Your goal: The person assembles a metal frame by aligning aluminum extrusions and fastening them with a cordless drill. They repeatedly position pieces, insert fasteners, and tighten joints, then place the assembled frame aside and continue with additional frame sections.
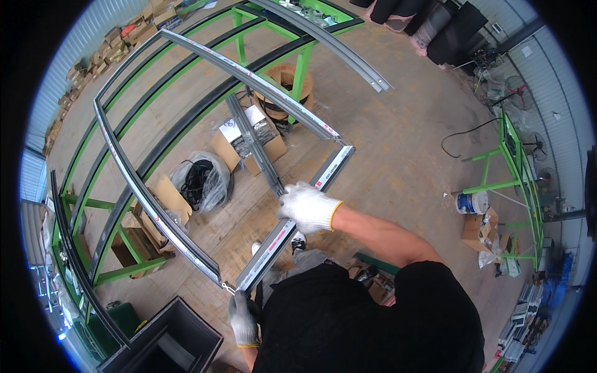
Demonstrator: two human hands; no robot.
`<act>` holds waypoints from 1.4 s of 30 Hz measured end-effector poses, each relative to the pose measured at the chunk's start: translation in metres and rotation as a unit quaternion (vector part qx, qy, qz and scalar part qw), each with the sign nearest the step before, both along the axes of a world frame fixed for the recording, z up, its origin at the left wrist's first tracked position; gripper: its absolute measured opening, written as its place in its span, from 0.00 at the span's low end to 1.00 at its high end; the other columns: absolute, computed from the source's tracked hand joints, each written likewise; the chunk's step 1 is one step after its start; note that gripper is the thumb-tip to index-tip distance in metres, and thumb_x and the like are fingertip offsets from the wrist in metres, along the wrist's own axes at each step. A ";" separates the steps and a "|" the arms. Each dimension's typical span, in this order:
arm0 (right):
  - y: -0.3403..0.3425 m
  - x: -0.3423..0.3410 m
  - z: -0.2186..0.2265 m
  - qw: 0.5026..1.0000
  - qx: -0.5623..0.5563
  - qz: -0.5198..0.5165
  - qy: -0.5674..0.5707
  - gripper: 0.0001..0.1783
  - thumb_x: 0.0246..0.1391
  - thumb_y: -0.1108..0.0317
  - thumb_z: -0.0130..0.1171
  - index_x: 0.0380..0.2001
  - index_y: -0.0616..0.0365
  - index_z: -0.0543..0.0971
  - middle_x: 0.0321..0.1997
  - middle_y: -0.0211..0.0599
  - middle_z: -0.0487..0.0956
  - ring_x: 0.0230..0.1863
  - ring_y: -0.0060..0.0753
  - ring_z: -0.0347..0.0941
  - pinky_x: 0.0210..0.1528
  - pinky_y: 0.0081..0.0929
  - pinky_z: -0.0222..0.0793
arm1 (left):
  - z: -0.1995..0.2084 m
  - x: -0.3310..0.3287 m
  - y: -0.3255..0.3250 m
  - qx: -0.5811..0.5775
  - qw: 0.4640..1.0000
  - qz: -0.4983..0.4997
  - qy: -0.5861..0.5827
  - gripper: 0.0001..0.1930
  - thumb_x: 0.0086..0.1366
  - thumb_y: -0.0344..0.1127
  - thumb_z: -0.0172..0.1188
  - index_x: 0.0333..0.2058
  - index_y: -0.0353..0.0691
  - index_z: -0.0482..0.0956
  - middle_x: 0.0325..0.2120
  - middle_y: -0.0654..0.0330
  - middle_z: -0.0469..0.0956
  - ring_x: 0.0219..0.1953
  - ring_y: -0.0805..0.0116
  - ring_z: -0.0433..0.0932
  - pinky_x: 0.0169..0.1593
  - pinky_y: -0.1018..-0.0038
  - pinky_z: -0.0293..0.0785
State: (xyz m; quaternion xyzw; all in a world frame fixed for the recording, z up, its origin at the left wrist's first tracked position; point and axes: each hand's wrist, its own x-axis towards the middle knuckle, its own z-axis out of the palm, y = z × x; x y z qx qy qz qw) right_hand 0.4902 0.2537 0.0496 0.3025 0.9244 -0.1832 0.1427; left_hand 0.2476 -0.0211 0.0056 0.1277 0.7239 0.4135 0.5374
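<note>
A large frame of grey metal profiles (pixel 205 48) with printed film strips lies over a green rack. Its short end profile (pixel 268 255) runs slantwise in front of me, with small gaps at both corners. My right hand (pixel 308 207), in a white glove with a yellow cuff, is closed over the end profile's middle, where a grey crossbar (pixel 252 133) meets it. At the near left corner, a small whitish connector (pixel 228 288) bridges the gap. Just below it is my left hand (pixel 242 318), gloved, its fingers curled near the end profile's tip; what they hold is hidden.
Black-topped rails (pixel 186 121) of the green rack extend left. Beneath are an open carton (pixel 273 149), a plastic bag with black coils (pixel 200 180) and a wooden spool (pixel 305 93). A dark bin (pixel 202 326) stands lower left; a white bucket (pixel 472 203) is at right.
</note>
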 end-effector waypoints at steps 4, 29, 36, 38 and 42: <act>0.000 -0.003 -0.001 1.000 0.013 -0.001 -0.006 0.18 0.49 0.66 0.70 0.46 0.46 0.89 0.45 0.38 0.84 0.56 0.46 0.76 0.58 0.46 0.73 | -0.003 0.001 -0.004 0.024 1.000 0.005 0.000 0.25 0.79 0.54 0.54 0.42 0.32 0.78 0.16 0.67 0.68 0.15 0.75 0.65 0.22 0.75 0.57; -0.111 -0.026 -0.033 0.698 -0.435 -0.441 0.358 0.25 0.67 0.58 0.67 0.55 0.71 0.81 0.52 0.44 0.86 0.52 0.30 0.80 0.60 0.31 0.74 | 0.021 0.008 0.034 -0.053 0.998 -0.035 -0.031 0.23 0.78 0.56 0.55 0.39 0.39 0.77 0.23 0.65 0.73 0.22 0.74 0.69 0.27 0.76 0.64; -0.128 -0.053 -0.040 0.550 -0.533 -0.508 0.395 0.24 0.71 0.57 0.63 0.56 0.69 0.81 0.51 0.37 0.84 0.51 0.26 0.78 0.56 0.27 0.74 | 0.017 0.003 0.040 -0.048 0.994 0.011 -0.095 0.21 0.77 0.55 0.58 0.40 0.39 0.76 0.23 0.65 0.71 0.21 0.74 0.69 0.26 0.76 0.63; -0.132 -0.060 -0.038 0.532 -0.548 -0.508 0.398 0.25 0.71 0.57 0.63 0.57 0.70 0.80 0.51 0.37 0.83 0.51 0.26 0.78 0.56 0.27 0.74 | 0.016 0.001 0.039 -0.038 0.995 -0.002 -0.096 0.22 0.77 0.55 0.58 0.41 0.38 0.76 0.23 0.65 0.72 0.22 0.74 0.70 0.26 0.76 0.63; -0.140 -0.071 -0.034 0.520 -0.560 -0.502 0.406 0.24 0.72 0.57 0.62 0.57 0.70 0.80 0.51 0.38 0.83 0.52 0.25 0.77 0.56 0.26 0.74 | 0.016 -0.006 0.039 -0.021 0.991 -0.024 -0.131 0.23 0.78 0.55 0.57 0.42 0.37 0.76 0.22 0.64 0.72 0.23 0.73 0.70 0.28 0.76 0.64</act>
